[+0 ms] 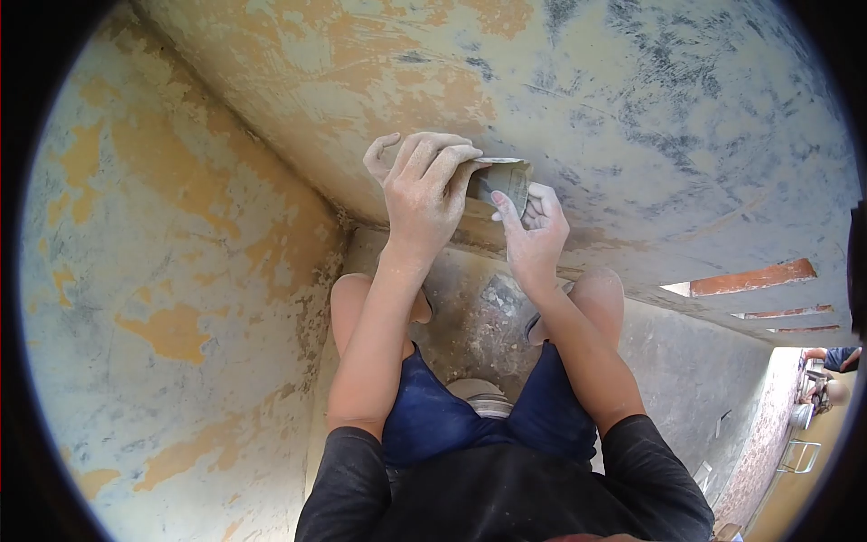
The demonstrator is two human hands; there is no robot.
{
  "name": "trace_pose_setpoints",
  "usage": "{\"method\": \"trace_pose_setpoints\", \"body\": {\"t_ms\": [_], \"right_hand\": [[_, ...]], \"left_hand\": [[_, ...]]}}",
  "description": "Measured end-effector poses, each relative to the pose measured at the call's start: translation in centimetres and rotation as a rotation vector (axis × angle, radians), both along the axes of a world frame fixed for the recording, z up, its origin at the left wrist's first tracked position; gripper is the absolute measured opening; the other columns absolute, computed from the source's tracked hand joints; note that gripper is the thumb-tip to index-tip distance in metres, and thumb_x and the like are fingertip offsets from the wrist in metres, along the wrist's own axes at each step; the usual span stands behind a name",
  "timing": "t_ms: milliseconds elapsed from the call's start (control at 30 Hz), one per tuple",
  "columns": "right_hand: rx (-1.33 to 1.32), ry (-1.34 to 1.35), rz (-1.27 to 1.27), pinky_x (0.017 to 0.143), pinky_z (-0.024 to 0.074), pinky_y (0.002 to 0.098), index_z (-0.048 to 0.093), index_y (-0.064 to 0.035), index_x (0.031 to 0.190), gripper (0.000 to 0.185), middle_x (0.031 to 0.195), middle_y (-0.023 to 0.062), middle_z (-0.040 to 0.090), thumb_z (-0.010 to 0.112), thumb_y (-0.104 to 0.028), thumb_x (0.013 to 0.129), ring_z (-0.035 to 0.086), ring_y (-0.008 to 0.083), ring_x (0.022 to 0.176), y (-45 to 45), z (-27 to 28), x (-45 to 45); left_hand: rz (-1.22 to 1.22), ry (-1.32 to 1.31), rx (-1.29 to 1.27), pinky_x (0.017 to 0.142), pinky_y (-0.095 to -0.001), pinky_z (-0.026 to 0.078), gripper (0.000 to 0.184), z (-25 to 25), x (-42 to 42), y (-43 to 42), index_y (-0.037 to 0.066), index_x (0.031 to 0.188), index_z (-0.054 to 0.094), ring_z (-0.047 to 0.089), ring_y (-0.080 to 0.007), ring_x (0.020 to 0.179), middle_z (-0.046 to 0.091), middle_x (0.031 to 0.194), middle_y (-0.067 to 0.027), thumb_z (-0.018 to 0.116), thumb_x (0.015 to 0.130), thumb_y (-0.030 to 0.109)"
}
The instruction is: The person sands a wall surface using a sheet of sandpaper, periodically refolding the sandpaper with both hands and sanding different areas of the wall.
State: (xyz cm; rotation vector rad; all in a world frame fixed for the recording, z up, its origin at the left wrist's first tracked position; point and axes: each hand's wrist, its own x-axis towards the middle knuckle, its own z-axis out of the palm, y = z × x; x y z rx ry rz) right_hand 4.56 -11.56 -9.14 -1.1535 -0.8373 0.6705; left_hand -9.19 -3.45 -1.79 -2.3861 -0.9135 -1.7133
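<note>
Curled sheet point(511, 181), between left hand point(423, 185) and right hand point(538, 237), edges in grip

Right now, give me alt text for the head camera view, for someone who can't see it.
A person's dusty left hand and right hand hold a thin, curled greyish sheet near a patchy cream-and-orange wall. Below are dark blue shorts.

Dusty hands point(423, 194) close together, fingers point(432, 159) bent, forearms point(377, 334) extended
</note>
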Motion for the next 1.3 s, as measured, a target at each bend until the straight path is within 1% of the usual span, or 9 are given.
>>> {"method": "trace_pose_setpoints", "body": {"t_ms": [67,100,167,267,400,667,833,1067,1300], "right_hand": [[0.072,-0.374,-0.211,0.069,0.0562,0.0343,0.064,0.0015,0.107,0.023,0.095,0.0146,0.072,0.081,-0.001,0.091,0.071,0.0202,0.082,0.0,-0.6,0.1],[0.072,-0.371,-0.21,0.069,0.0562,0.0343,0.064,0.0015,0.107,0.023,0.095,0.0146,0.072,0.081,-0.001,0.091,0.071,0.0202,0.082,0.1,-0.2,0.1],[0.433,-0.892,-0.39,0.067,0.0564,0.0361,0.066,0.0016,0.105,0.024,0.096,0.0154,0.071,0.08,0.006,0.086,0.071,0.0292,0.08,0.4,1.0,0.3],[0.545,-1.003,-0.395,0.066,0.0567,0.0368,0.067,0.0007,0.107,0.032,0.099,0.015,0.07,0.079,0.011,0.079,0.07,0.0325,0.08,0.5,1.2,0.2],[0.619,-1.053,-0.384,0.063,0.0562,0.035,0.07,0.0004,0.11,0.038,0.103,0.0145,0.07,0.079,0.013,0.075,0.07,0.0283,0.078,0.6,1.4,0.4],[0.633,-1.108,-0.268,0.061,0.0553,0.0313,0.077,-0.0025,0.121,0.056,0.104,0.0125,0.069,0.078,0.012,0.067,0.067,0.0235,0.074,-0.6,1.2,0.4],[0.639,-1.021,-0.322,0.063,0.056,0.0321,0.075,-0.0025,0.115,0.042,0.104,0.0122,0.069,0.079,0.01,0.075,0.068,0.0243,0.076,-0.1,1.3,-0.5],[0.425,-0.81,-0.531,0.067,0.0544,0.0348,0.07,-0.0008,0.105,0.022,0.099,0.0143,0.068,0.083,0.001,0.088,0.067,0.0272,0.078,0.7,1.9,1.0],[0.402,-0.746,-0.509,0.063,0.0502,0.0347,0.061,-0.0024,0.096,0.026,0.094,0.0128,0.065,0.085,0.0,0.086,0.061,0.0248,0.076,0.6,1.3,1.6]], "left_hand": [[-0.015,-0.055,-0.018,0.1,-0.0385,0.037,0.019,-0.6,0.4,0.5,0.016,0.094,0.076,0.068,-0.0166,0.093,0.073,0.094,0.0024,0.085,0.08,0.007],[-0.031,-0.111,-0.037,0.1,-0.0377,0.037,0.019,-0.8,0.6,0.7,0.017,0.094,0.075,0.067,-0.0168,0.095,0.072,0.095,0.0024,0.085,0.08,0.008],[-0.058,-0.164,-0.04,0.098,-0.0364,0.038,0.02,-1.1,0.8,1.2,0.016,0.094,0.075,0.067,-0.0173,0.095,0.072,0.094,0.002,0.085,0.079,0.006],[-0.137,-0.213,-0.065,0.094,-0.0356,0.045,0.026,-0.6,0.9,1.5,0.012,0.097,0.076,0.068,-0.0204,0.097,0.074,0.098,-0.0024,0.083,0.077,-0.003],[-0.277,-0.229,-0.19,0.091,-0.0377,0.055,0.032,0.4,0.2,1.6,0.003,0.097,0.073,0.07,-0.0266,0.102,0.074,0.105,-0.0116,0.073,0.073,-0.018],[-0.326,-0.174,-0.139,0.101,-0.0421,0.057,0.032,-1.3,-2.2,1.8,-0.001,0.093,0.068,0.072,-0.0289,0.104,0.074,0.105,-0.0134,0.065,0.069,-0.021],[-0.352,-0.243,-0.192,0.109,-0.0485,0.054,0.027,-1.9,-2.5,1.8,-0.001,0.094,0.068,0.072,-0.0274,0.103,0.073,0.1,-0.0136,0.068,0.074,-0.019],[-0.234,-0.346,-0.296,0.083,-0.04,0.054,0.022,-2.7,0.7,0.5,0.004,0.092,0.073,0.067,-0.0259,0.087,0.069,0.092,-0.0085,0.078,0.076,-0.011],[-0.127,-0.206,0.121,0.076,-0.0361,0.049,0.029,-2.5,2.3,1.7,0.007,0.088,0.071,0.062,-0.0247,0.087,0.067,0.091,-0.0064,0.082,0.071,-0.013]]}}
